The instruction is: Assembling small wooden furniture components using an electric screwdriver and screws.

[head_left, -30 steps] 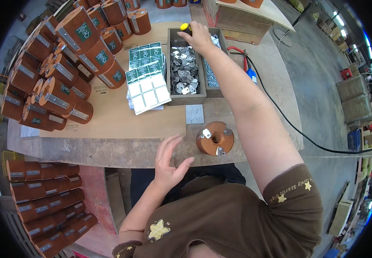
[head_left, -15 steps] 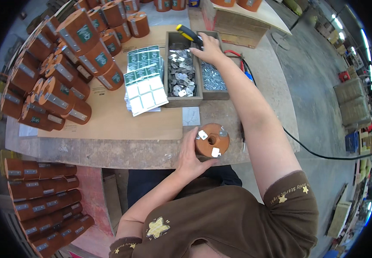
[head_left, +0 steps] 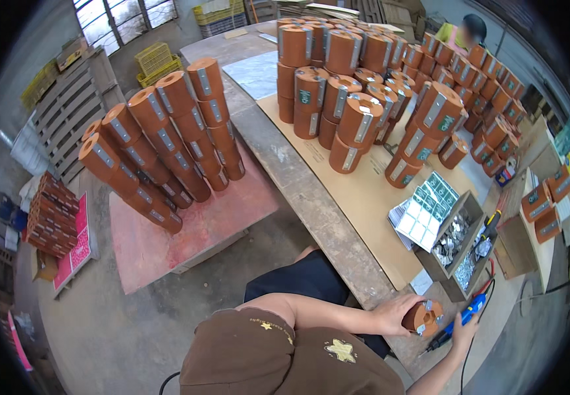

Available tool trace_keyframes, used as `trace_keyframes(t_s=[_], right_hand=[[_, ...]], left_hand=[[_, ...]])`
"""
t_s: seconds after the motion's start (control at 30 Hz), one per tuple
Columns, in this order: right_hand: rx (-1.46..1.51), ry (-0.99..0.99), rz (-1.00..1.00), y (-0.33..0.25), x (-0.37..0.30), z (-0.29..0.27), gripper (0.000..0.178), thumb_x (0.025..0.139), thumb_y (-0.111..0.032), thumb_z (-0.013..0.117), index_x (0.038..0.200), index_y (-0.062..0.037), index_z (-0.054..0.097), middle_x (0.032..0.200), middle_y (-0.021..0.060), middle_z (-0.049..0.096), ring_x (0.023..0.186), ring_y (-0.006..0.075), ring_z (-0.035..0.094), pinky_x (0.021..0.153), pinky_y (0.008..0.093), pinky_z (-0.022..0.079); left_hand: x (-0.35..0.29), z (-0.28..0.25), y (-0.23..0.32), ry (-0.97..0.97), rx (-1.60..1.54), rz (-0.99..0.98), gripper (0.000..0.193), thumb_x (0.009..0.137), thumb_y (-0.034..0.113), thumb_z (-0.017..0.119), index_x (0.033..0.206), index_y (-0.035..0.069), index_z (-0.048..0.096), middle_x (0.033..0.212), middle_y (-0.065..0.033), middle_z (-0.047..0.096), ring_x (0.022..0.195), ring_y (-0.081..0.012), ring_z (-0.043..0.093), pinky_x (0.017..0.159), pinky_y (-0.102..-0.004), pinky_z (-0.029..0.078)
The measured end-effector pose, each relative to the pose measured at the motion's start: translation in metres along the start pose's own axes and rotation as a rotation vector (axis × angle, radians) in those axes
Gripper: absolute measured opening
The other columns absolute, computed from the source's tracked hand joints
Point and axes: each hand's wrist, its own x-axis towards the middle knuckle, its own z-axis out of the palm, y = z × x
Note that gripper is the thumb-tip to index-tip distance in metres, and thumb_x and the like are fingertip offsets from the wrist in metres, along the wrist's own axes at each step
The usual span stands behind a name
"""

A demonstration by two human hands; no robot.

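Note:
My left hand (head_left: 393,316) is wrapped round the side of an orange-brown cylinder (head_left: 424,320) at the table's near edge. The cylinder has a hole in its end and small metal plates on its face. Just right of it, my right hand (head_left: 464,334) grips a blue electric screwdriver (head_left: 473,307), its black tip slanting down toward the tabletop. Beyond both hands stands a wooden box (head_left: 428,259) with metal plates (head_left: 455,234) in one compartment and screws (head_left: 464,271) in another. A yellow-and-black screwdriver (head_left: 493,220) rests at the box's far side.
Green-and-white label sheets (head_left: 430,205) lie beside the box on cardboard (head_left: 364,227). Stacked cylinders (head_left: 361,122) crowd the far table; more stand on a low red table (head_left: 232,227) to the left. A co-worker (head_left: 456,36) is at the far right. A cable (head_left: 469,362) hangs by my right hand.
The head view has swung left. My right hand has left the box of small parts and now holds the blue electric screwdriver. My left hand stays on the cylinder.

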Motion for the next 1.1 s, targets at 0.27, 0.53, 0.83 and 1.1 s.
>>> trace_keyframes(t_s=[0.27, 0.53, 0.83, 1.1], right_hand=[[0.133, -0.078, 0.414, 0.002, 0.017, 0.012, 0.061, 0.063, -0.027, 0.065, 0.11, 0.0056, 0.042, 0.096, 0.0253, 0.055, 0.089, 0.0345, 0.055, 0.079, 0.0407, 0.041], [0.927, -0.218, 0.662, 0.044, 0.017, 0.028, 0.031, 0.058, -0.02, 0.059, 0.08, -0.0005, 0.05, 0.061, 0.007, 0.048, 0.048, 0.0186, 0.048, 0.048, 0.0319, 0.046], [2.284, -0.348, 0.534, 0.048, -0.035, 0.027, 0.033, 0.065, -0.009, 0.055, 0.095, -0.0002, 0.046, 0.071, 0.0064, 0.049, 0.059, 0.0173, 0.049, 0.052, 0.0295, 0.047], [2.222, -0.213, 0.526, 0.034, -0.04, 0.027, 0.037, 0.067, -0.01, 0.055, 0.102, -0.0024, 0.045, 0.074, 0.0057, 0.05, 0.061, 0.0159, 0.049, 0.054, 0.0284, 0.046]], left_hand=[[0.0, 0.01, -0.008, 0.048, 0.007, 0.052, 0.076, 0.055, 0.018, 0.075, 0.115, 0.006, 0.032, 0.113, -0.0146, 0.037, 0.107, -0.0312, 0.039, 0.088, -0.0365, 0.036], [-0.008, -0.04, 0.007, 0.053, -0.093, 0.108, 0.07, 0.052, 0.015, 0.077, 0.11, 0.005, 0.04, 0.102, -0.0134, 0.048, 0.097, -0.0268, 0.05, 0.079, -0.0342, 0.043], [-0.013, -0.171, 0.034, 0.445, -0.021, 0.108, 0.074, 0.053, 0.009, 0.079, 0.115, 0.002, 0.039, 0.11, -0.0088, 0.048, 0.099, -0.0182, 0.051, 0.083, -0.0314, 0.044], [0.043, -0.292, 0.074, 0.711, -0.135, 0.216, 0.067, 0.057, -0.008, 0.071, 0.115, -0.001, 0.037, 0.112, -0.0105, 0.047, 0.104, -0.0202, 0.048, 0.087, -0.0353, 0.043]])
